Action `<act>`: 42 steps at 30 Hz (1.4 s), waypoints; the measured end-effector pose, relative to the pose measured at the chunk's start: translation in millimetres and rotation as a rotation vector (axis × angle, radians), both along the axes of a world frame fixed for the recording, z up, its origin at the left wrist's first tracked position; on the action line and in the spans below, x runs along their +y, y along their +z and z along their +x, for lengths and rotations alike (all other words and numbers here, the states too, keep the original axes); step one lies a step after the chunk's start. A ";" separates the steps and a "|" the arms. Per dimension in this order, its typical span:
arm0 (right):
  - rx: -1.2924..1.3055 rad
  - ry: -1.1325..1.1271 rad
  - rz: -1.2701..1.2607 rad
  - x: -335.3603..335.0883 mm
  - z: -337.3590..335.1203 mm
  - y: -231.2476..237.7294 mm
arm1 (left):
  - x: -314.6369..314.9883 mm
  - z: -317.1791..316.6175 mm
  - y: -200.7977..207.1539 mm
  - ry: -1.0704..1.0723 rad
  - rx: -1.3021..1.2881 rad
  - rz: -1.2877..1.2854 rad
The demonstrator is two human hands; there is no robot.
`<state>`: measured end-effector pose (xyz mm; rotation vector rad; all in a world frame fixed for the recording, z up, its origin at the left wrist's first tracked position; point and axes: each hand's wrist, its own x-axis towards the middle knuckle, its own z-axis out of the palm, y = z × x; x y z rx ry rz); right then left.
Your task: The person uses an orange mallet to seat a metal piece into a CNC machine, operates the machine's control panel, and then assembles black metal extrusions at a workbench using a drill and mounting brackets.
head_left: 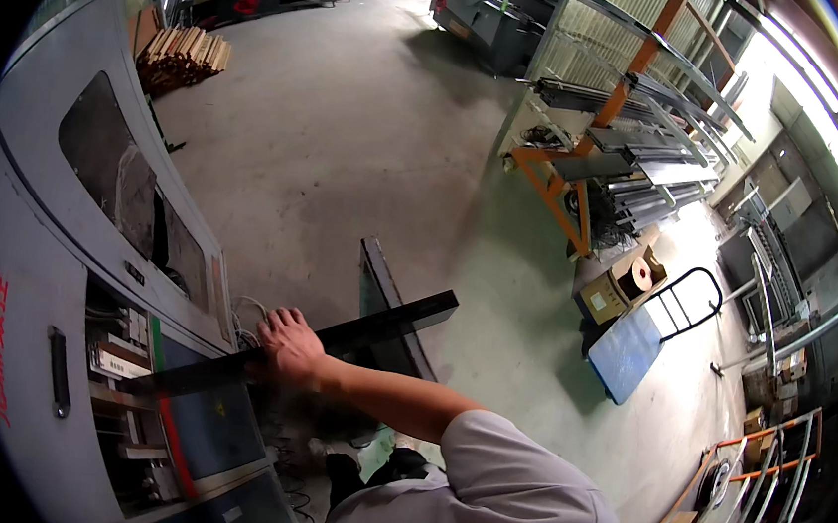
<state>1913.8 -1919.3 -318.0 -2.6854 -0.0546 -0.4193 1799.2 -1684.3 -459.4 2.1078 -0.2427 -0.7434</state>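
My right hand (292, 348) lies over a long black bar (389, 321), its fingers curled across the bar's far side. The arm reaches leftward from the grey-shirted shoulder. The bar runs slantwise, with its left end at the open front of a grey machine cabinet (39, 218) and its right end in the air past my hand. A dark support beam (379, 276) crosses beneath the bar. Inside the cabinet opening are metal parts and a white labelled block (121, 362), next to a red strip (177, 448). My left hand does not show.
A blue platform trolley (624, 351) with a cardboard box (603, 302) stands on the right. Behind it, an orange rack (552, 184) carries metal profiles. Bundled wooden sticks (186, 54) lie at the far left. Loose cables (298, 505) trail beside the cabinet base.
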 end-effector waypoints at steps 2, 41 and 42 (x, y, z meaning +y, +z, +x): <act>0.228 0.048 -0.071 -3.2 6.0 3.4 | 2.8 21.4 -2.7 -0.017 -0.002 -0.002; 0.331 0.206 0.036 9.4 36.0 -51.5 | 43.4 96.5 23.9 0.348 -0.056 0.233; 0.510 0.263 0.078 8.0 28.9 11.0 | 70.3 76.3 39.2 0.431 -0.088 0.259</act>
